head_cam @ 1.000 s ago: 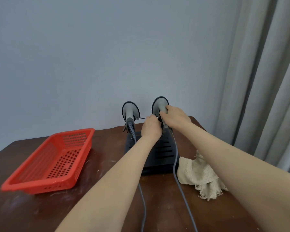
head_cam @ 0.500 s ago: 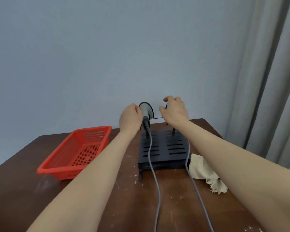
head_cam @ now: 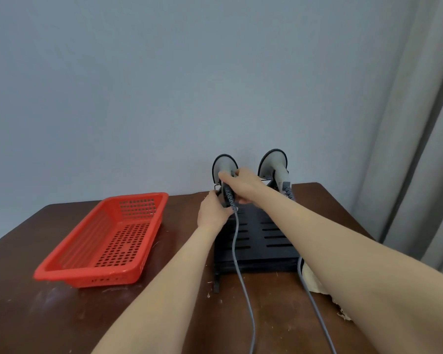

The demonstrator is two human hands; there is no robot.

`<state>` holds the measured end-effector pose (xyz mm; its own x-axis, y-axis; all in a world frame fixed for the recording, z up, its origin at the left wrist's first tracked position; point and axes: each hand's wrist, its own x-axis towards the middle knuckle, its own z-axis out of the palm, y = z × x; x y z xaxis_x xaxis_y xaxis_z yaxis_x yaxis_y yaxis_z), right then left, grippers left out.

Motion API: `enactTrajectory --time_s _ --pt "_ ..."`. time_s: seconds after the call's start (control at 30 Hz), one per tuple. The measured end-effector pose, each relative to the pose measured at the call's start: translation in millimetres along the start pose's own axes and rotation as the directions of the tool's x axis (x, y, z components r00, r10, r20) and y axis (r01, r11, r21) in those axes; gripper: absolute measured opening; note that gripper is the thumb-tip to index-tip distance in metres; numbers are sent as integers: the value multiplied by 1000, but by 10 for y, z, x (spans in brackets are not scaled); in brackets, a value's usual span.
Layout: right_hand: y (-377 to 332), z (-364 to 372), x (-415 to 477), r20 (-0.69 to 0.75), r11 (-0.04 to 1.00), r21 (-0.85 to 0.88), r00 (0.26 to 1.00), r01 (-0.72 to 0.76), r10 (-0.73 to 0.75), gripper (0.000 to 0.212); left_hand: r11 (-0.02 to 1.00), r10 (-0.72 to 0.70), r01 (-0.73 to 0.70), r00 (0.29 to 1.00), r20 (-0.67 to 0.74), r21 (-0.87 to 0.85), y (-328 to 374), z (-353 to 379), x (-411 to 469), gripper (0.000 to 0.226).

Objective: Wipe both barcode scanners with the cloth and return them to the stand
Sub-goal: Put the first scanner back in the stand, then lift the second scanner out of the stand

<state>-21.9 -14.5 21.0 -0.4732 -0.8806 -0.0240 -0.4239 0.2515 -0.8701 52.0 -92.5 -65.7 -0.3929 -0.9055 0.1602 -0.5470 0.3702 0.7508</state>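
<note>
Two grey barcode scanners stand upright at the back of a black slotted stand (head_cam: 264,241). My right hand (head_cam: 243,183) reaches across and grips the handle of the left scanner (head_cam: 224,164). My left hand (head_cam: 214,210) sits just below it, fingers curled at the stand's left post and the scanner's base. The right scanner (head_cam: 274,159) stands free in its holder. Both grey cables trail toward me over the stand. The beige cloth (head_cam: 315,282) lies right of the stand, mostly hidden under my right forearm.
A red perforated plastic basket (head_cam: 108,238) sits on the brown wooden table (head_cam: 49,315) left of the stand. A grey wall is close behind the stand. Grey curtains (head_cam: 425,149) hang at the right, past the table's edge.
My right hand has left the right scanner and crossed to the left scanner's handle. My left hand dropped lower to the stand's left side. The camera view shifted.
</note>
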Motion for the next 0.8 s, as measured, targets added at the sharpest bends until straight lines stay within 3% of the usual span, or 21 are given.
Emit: enactTrajectory --time_s 0.2,0.37,0.53,0.8 --pt "29 41 83 -1 999 52 1000 2 -2 43 1000 1 -4 994 -108 -24 -28 116 71 29" --pt "58 97 169 -27 1000 4 1000 8 -8 57 995 41 -25 985 -170 92 -63 168 81 17" --pt "100 131 145 -151 997 -64 987 50 -59 63 991 41 -19 986 -160 136 -45 192 83 15" --pt "18 90 8 -227 982 96 964 165 -140 58 990 46 -26 989 -143 137 -2 143 52 24"
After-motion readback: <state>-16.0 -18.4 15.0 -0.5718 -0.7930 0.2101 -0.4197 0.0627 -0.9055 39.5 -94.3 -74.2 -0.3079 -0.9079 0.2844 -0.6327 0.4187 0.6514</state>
